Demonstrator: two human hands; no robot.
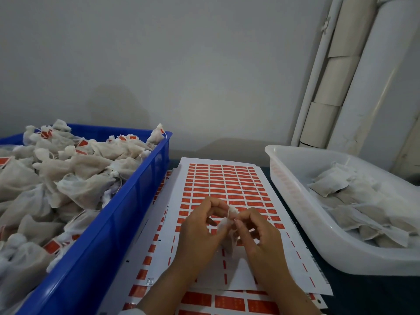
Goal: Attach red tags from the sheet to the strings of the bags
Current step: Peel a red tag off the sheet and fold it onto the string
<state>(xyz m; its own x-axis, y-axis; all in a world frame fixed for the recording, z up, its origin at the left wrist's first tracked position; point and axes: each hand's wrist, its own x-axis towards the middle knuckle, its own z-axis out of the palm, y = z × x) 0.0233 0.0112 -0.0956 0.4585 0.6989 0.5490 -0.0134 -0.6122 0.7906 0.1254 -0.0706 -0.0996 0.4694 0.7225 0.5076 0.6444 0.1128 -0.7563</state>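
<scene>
- While both hands work over the sticker sheet, a small white mesh bag is held between them, raised above the middle of the sheet.
- Left hand: fingers curled, thumb and forefinger pinching the top of the bag from the left.
- Right hand: fingertips pinching at the neck of the bag, where its thin string emerges; whether a tag is between them cannot be told.
- Sticker sheet: white backing with rows of red tags; the upper rows are full, the rows nearest the person are mostly peeled. It lies on a stack of similar sheets.
- Blue crate: just left of the sheets, heaped with filled mesh bags, several bearing red tags.
- White plastic tub: right of the sheets, holding flat bags with no red tags visible.
- Rolls of pale material stand against the wall behind the tub.
</scene>
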